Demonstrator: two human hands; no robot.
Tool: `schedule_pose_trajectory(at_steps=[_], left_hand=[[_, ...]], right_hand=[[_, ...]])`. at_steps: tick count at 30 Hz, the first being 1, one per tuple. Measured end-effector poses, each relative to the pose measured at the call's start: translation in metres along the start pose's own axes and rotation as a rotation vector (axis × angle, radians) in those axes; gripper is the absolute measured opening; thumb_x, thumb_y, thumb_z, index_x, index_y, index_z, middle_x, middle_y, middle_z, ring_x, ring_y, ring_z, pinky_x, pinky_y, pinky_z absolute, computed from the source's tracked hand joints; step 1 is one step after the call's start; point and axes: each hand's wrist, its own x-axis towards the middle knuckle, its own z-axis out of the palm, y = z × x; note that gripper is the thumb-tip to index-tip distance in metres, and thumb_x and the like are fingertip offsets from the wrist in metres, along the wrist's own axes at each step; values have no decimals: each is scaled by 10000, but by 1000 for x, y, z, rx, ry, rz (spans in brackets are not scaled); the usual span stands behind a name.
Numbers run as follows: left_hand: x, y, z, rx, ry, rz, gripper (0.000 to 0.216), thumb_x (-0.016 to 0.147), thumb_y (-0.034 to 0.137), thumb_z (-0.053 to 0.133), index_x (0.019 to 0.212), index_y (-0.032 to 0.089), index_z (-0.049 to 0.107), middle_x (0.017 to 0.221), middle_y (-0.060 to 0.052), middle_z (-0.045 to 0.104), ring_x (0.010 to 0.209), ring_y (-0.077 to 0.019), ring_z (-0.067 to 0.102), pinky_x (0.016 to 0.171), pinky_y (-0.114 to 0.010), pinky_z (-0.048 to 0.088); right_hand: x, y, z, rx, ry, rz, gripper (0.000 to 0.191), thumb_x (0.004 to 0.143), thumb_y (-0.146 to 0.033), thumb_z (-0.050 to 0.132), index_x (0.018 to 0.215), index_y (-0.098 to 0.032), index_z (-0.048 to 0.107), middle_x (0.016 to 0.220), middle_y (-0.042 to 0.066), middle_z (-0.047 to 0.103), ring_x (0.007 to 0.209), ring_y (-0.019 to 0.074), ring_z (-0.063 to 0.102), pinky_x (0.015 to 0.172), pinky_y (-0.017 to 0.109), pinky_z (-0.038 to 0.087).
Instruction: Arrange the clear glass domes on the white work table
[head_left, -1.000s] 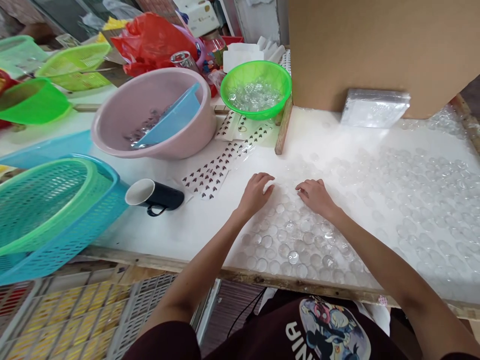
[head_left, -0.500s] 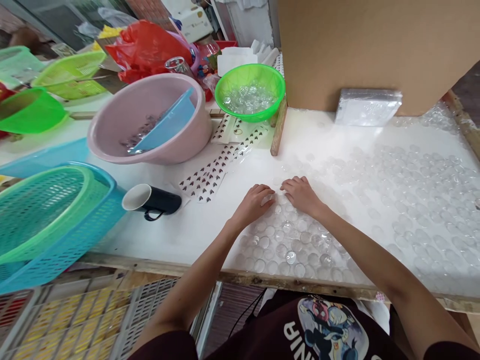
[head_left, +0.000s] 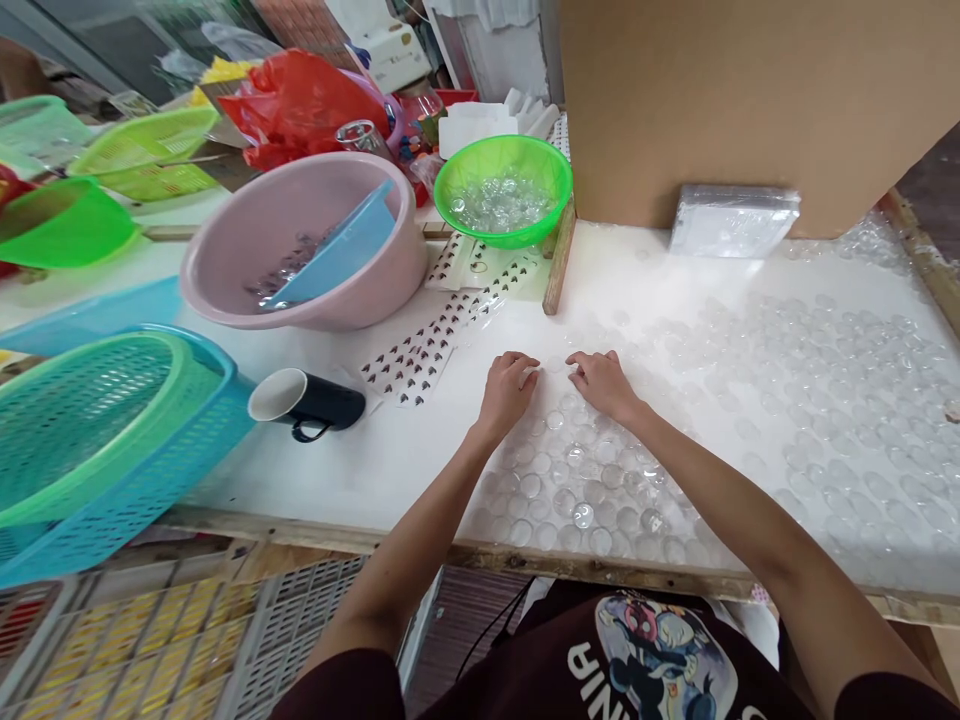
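Clear round domed discs (head_left: pixel 583 515) lie in a close patch on the white tabletop in front of me. My left hand (head_left: pixel 508 393) is at the far left of that patch, its fingers curved forward and thumb apart from them. Facing it from the right is my right hand (head_left: pixel 603 384), with fingers bent and spread a little. Between both sets of fingertips lies a single clear disc (head_left: pixel 554 365); whether the fingers touch it is hard to see. Neither hand lifts anything from the table.
More clear discs (head_left: pixel 832 400) spread across the right side. A green bowl (head_left: pixel 502 238) holds clear pieces. Left are a pink basin (head_left: pixel 360 310) with a blue scoop, a dark mug (head_left: pixel 330 402), sticker sheets (head_left: pixel 412 360) and a blue basket (head_left: pixel 217 420). Cardboard (head_left: pixel 735 90) stands behind.
Both hands have moved slightly away from me, up the patch. The left hand has turned more upright, and a lone disc now shows between the fingertips.
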Motion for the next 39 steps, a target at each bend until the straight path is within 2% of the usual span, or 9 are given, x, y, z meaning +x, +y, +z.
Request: schedule_pose_trajectory(at_steps=[2,6,9,14,18,24,30,33,39], left_hand=[[-3,5,-2,43,-10,84,199,926,196,518,1043,203,679,1130,-112,669,1053,-284,589,915,-462,475],[-17,19,-3,-20,-233,305,193,940,245,545,1088,224,666,1053,-81,688,986,-254,609,881,-424,492],[-26,26,0,-24,-273,356,173,923,266,590,1070,213,663,1043,-91,683,957,-256,607,852,-414,505],[-28,28,5,21,-225,350,156,938,215,546,1045,199,659,1066,-99,697,971,-260,621,871,-416,502],[-31,28,7,22,-184,275,232,988,235,440,977,203,669,919,-82,718,865,-243,647,819,-401,504],[-35,20,9,-20,-99,102,196,966,236,471,995,219,663,851,-49,704,769,-209,637,740,-349,517],[-32,15,4,79,21,105,183,956,212,498,1043,203,659,1096,-97,704,1043,-263,612,914,-426,498],[-31,11,5,144,-9,90,230,943,185,501,1112,212,655,1301,-102,644,1217,-292,550,999,-486,456],[-26,-4,11,93,-38,135,294,965,189,426,1128,201,670,1346,-111,626,1284,-276,543,1063,-483,463]], right_hand=[[1,3,1,-25,28,5,201,990,-160,514,1140,-176,647,985,71,705,989,222,619,988,397,323],[-1,10,4,-59,92,-13,215,992,-188,501,1111,-171,679,1132,113,639,1097,248,569,972,403,340],[-8,15,4,-67,135,-29,236,987,-180,490,1118,-186,686,1163,119,620,1109,266,552,956,412,351],[-31,12,-4,-56,90,-121,240,994,-158,474,1109,-188,682,1155,94,662,1074,248,562,944,392,351],[-44,3,-2,-53,1,-205,244,993,-179,512,1199,-193,642,1228,84,668,1094,241,557,941,380,347],[-41,0,5,-29,-42,-151,201,982,-159,547,1147,-173,661,1142,83,706,1054,227,592,951,386,329],[-26,7,5,-52,78,-115,187,980,-145,540,1102,-181,677,1153,76,699,1060,236,574,932,387,338],[-20,11,7,-116,117,-131,204,962,-125,553,1111,-189,677,1214,76,676,1082,257,546,917,395,341],[-17,19,9,-175,168,-86,120,954,-155,576,1016,-197,670,1125,80,688,1035,268,539,899,412,340]])
